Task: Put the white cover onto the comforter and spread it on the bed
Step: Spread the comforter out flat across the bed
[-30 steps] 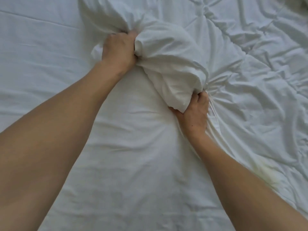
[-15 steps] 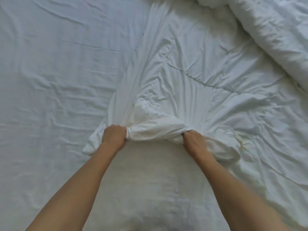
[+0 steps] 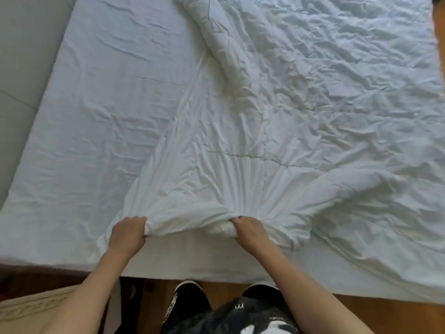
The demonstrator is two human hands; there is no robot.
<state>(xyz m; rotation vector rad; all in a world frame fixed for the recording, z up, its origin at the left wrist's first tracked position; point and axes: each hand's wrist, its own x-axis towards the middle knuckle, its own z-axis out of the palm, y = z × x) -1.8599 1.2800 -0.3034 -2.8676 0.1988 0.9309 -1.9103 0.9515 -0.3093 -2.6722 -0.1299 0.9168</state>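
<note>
The white cover [image 3: 216, 169] lies stretched over the bed [image 3: 96, 116], fanning out in pleats from a bunched edge near the foot. My left hand [image 3: 128, 233] is shut on the left end of that bunched edge. My right hand [image 3: 249, 231] is shut on its right end, a short span away. The crumpled white comforter [image 3: 325, 68] fills the right and far part of the bed, with a rolled ridge [image 3: 224, 51] running away from me. Whether comforter filling is inside the bunch I hold cannot be told.
The foot edge of the mattress [image 3: 192, 271] runs across just below my hands. Beyond it is wooden floor [image 3: 226, 290] with my two dark shoes [image 3: 187, 300]. A cream knitted rug [image 3: 31, 307] lies at lower left. A grey surface [image 3: 21, 68] borders the bed's left side.
I have pulled the bunched cover back toward the foot of the bed and stepped away; the bed's edge, floor and my shoes came into view. Both hands kept their grip.
</note>
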